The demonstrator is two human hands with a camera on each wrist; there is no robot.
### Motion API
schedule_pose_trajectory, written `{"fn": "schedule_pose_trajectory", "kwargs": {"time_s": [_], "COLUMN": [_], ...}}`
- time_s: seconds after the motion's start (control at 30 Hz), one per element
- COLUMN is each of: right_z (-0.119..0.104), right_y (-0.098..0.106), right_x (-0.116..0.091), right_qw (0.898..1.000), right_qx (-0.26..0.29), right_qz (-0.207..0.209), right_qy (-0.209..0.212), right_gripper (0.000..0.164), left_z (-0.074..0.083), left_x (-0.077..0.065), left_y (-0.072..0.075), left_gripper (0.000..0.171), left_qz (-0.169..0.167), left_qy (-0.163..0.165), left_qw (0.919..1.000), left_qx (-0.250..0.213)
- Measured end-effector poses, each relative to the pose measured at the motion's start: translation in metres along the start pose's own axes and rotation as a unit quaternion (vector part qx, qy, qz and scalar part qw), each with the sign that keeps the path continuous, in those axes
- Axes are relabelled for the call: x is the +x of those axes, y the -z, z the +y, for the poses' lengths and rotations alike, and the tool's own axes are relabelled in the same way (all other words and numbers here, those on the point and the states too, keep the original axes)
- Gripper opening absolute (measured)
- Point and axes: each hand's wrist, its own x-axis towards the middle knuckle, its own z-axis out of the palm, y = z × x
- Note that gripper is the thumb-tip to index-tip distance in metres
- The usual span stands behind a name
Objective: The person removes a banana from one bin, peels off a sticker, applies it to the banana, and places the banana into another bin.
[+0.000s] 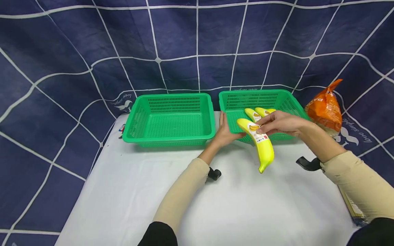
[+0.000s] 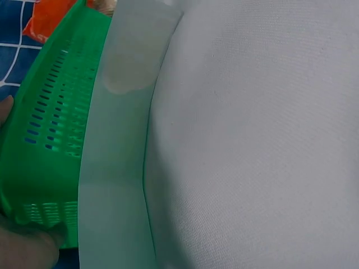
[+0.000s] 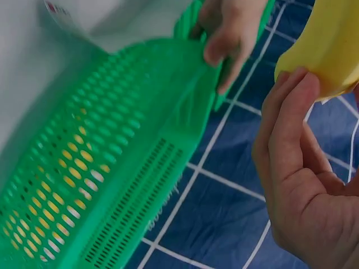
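Observation:
My right hand (image 1: 281, 123) pinches a yellow banana (image 1: 265, 150) with a white label, fingers at its upper part. It hangs tilted over the front edge of the right green basket (image 1: 295, 102). Several more bananas (image 1: 252, 114) lie in that basket, partly hidden behind my right hand. My left hand (image 1: 224, 135) grips the left end of the same basket, thumb at the front side. In the right wrist view, the left hand (image 3: 233, 39) holds the basket's corner. The left wrist view shows only parts of its fingers (image 2: 28, 246) at the edge.
Another green basket (image 1: 169, 139) stands left of my left hand. An orange bag (image 1: 324, 107) stands beside the right basket's right end. A small colourful item (image 1: 122, 129) lies at the table's left edge. A grid-patterned blue cloth (image 1: 178, 37) hangs behind the white table (image 1: 138, 191).

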Motion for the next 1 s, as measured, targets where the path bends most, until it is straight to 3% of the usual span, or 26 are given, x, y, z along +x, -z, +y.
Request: {"fn": "schedule_pose_trajectory", "kwargs": {"time_s": [0.27, 0.5, 0.67, 0.73, 0.87, 1.0], "right_z": [-0.010, -0.015, -0.014, -0.012, -0.004, 0.003], "right_y": [0.041, 0.076, 0.091, 0.096, 0.101, 0.104], "right_x": [0.029, 0.055, 0.073, 0.082, 0.100, 0.116], "right_qw": [0.997, 0.996, 0.996, 0.997, 0.999, 0.999], "right_qx": [0.020, 0.024, 0.038, 0.035, 0.003, -0.044], "right_qz": [0.068, 0.081, 0.080, 0.070, 0.047, -0.005], "right_qy": [-0.004, -0.004, -0.015, -0.015, -0.020, -0.024], "right_gripper": [0.065, 0.069, 0.017, 0.008, 0.039, 0.065], "left_z": [0.001, 0.000, 0.000, 0.001, 0.001, 0.002], "left_x": [-0.001, 0.000, 0.000, -0.001, -0.002, -0.002], "left_y": [0.001, 0.000, -0.001, 0.000, 0.000, 0.001], "left_gripper": [0.127, 0.126, 0.124, 0.123, 0.123, 0.123], "left_qz": [-0.001, -0.002, -0.004, -0.004, -0.007, -0.007], "left_qy": [0.013, 0.008, 0.011, 0.014, 0.014, 0.011], "left_qw": [0.9999, 0.9999, 0.9998, 0.9998, 0.9998, 0.9998], "left_qx": [0.008, 0.015, 0.014, 0.011, 0.012, 0.017]}}
